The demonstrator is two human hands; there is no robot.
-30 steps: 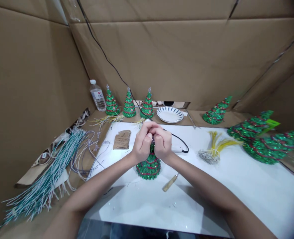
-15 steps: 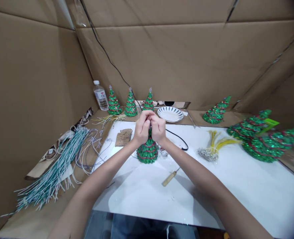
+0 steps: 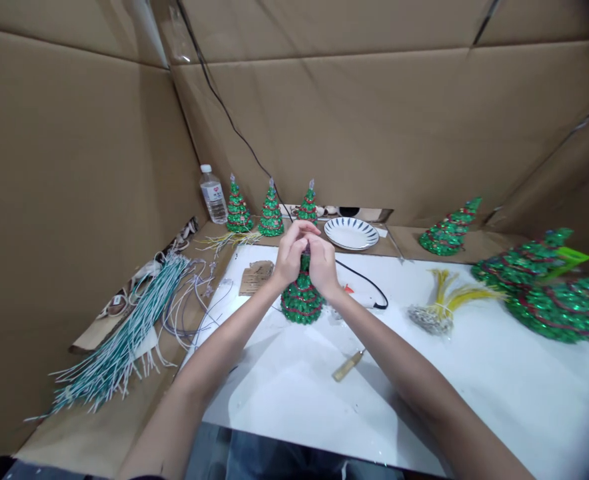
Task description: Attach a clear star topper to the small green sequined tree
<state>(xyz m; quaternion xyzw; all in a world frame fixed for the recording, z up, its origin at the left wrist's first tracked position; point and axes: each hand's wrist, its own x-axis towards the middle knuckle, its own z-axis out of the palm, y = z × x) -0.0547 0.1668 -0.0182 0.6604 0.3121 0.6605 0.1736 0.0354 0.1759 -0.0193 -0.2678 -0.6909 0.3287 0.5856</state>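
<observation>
A small green beaded Christmas tree (image 3: 302,303) with red garland stands upright on the white board. My left hand (image 3: 290,252) and my right hand (image 3: 321,261) come together around its top, fingers curled and meeting above it. The tip of the tree is hidden behind my fingers, so I cannot see what they press there. A wooden-handled awl (image 3: 347,367) lies on the board nearer to me. Behind my right wrist shows a white tool with a black cord (image 3: 369,299), partly covered. Left of my hands lies a torn cardboard piece (image 3: 255,277).
Several similar trees stand at the back, one of them (image 3: 271,213) near a water bottle (image 3: 214,197); more, including a leaning tree (image 3: 449,229), are at right. A striped plate (image 3: 351,233), yellow wire bundle (image 3: 437,310) and green-white wire bundle (image 3: 129,327) lie around the board.
The whole view has shifted, so everything appears slightly farther right. My hands stay around the tree's top, with the right fingers now straighter and the hands pressed closer together.
</observation>
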